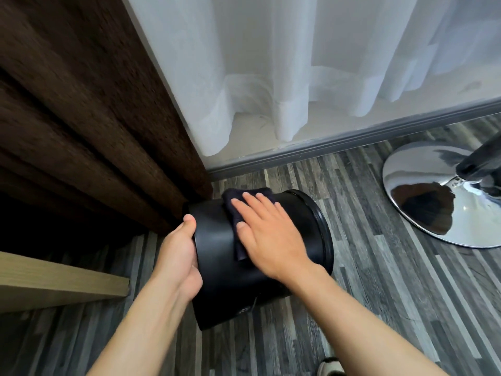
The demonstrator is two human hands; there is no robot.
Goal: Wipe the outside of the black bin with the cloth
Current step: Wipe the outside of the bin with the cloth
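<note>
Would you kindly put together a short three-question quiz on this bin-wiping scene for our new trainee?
1. True or false: the black bin stands upright on the floor.
2. Which hand presses the cloth onto the bin? A) left hand B) right hand C) neither
3. Fill in: the shiny object to the right of the bin is a chrome ____.

Key: 1. False, it lies on its side. 2. B; the left hand grips one end of the bin. 3. Base, a round stand base.
</note>
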